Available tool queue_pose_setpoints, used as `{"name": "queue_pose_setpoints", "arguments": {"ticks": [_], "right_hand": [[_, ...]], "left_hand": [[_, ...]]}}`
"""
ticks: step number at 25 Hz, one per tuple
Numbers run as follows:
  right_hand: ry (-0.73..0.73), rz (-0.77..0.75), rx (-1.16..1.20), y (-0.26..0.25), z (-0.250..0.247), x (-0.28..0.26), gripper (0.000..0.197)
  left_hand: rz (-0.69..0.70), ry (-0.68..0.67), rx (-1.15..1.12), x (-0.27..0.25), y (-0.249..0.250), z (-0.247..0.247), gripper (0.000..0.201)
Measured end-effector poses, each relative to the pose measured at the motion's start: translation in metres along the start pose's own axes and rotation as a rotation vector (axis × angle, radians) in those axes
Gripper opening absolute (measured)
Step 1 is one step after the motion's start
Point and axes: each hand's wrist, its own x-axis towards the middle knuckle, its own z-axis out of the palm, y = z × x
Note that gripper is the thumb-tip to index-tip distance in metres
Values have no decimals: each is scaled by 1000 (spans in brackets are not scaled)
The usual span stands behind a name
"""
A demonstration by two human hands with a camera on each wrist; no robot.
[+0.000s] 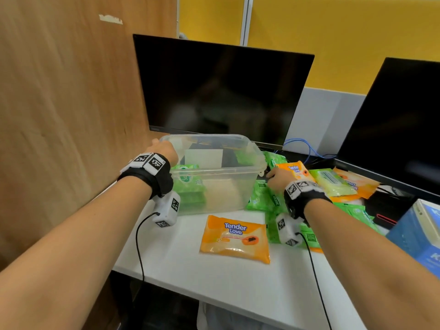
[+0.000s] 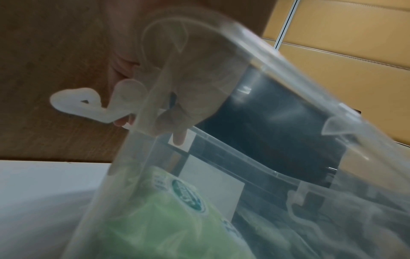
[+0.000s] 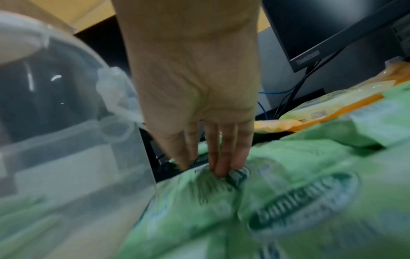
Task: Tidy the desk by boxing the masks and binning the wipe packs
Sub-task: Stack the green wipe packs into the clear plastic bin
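A clear plastic bin point(image 1: 226, 189) stands mid-desk with green wipe packs point(image 1: 189, 186) stacked inside at its left. My left hand point(image 1: 160, 146) grips the bin's left rim; in the left wrist view its fingers point(image 2: 177, 112) show through the bin's wall point(image 2: 277, 66) above a green pack point(image 2: 168, 219). My right hand point(image 1: 270, 175) reaches down beside the bin's right wall. Its straight fingers point(image 3: 221, 164) touch the far edge of a green wipe pack point(image 3: 221, 210) lying by the bin point(image 3: 66, 143). An orange wipe pack point(image 1: 234, 238) lies flat in front of the bin.
A heap of green, orange and yellow packs point(image 1: 333, 182) covers the desk to the right. A blue box point(image 1: 416, 236) stands at the right edge. Two dark monitors point(image 1: 223, 91) point(image 1: 400, 120) stand behind, with blue cables point(image 1: 307, 148) between them. A wooden partition point(image 1: 59, 103) closes the left side.
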Motion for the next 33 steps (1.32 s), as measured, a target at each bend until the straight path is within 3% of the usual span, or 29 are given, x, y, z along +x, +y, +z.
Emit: {"name": "queue_pose_setpoints", "arguments": {"ticks": [2,4,12,16,19,21,24,27,30,33], "right_hand": [[-153,-61,-55,-2,22,2,58],[-208,-106,-111,-11,34,5,73],[-180,4,-34,-10,39,20,66],[-164,92,386,-3,26,20,42],[-130,165,789,9,0,16,50],[-36,136,958,14,-24,13,46],[126,43,1206,-7,-64,0,21],[200,-107,1433,-55,-86,-18,47],[-14,-224,1447,-109,-73,-47,50],[-200,-193,1334,-145,-43,-55,46]], "left_hand": [[1,0,-6,2,0,1,47],[4,-8,-1,3,-1,1,50],[1,-8,-24,-1,-1,-1,51],[7,-1,-63,-4,0,-3,54],[12,1,-62,-5,0,-3,56],[17,4,-64,-6,1,-4,55],[16,-1,-51,-9,0,-4,53],[13,-1,-62,-11,0,-5,52],[23,17,-112,-13,-1,-7,54],[24,40,-157,-15,-1,-6,55]]}}
